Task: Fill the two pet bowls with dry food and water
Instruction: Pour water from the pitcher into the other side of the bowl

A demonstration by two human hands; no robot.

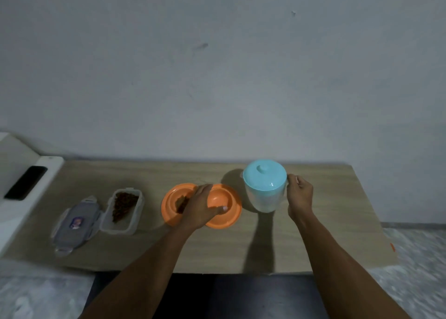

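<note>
While our left hand (200, 205) presses flat on the orange double bowl (166, 210) at the tabletop's (217, 246) centre, our right hand (299, 194) closes its grip on the handle of the jug (264, 188) at the bowl's three o'clock. Kibble sits in the nine o'clock well; the other looks dry. We should lift the jug upright, tip slowly, and keep steadying the bowl.

Bare table (337, 222) right of pitcher (264, 188)

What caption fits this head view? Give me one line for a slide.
Left hand steadies the orange double bowl, kibble in one well, while the right hand grips the lidded pitcher.
</note>
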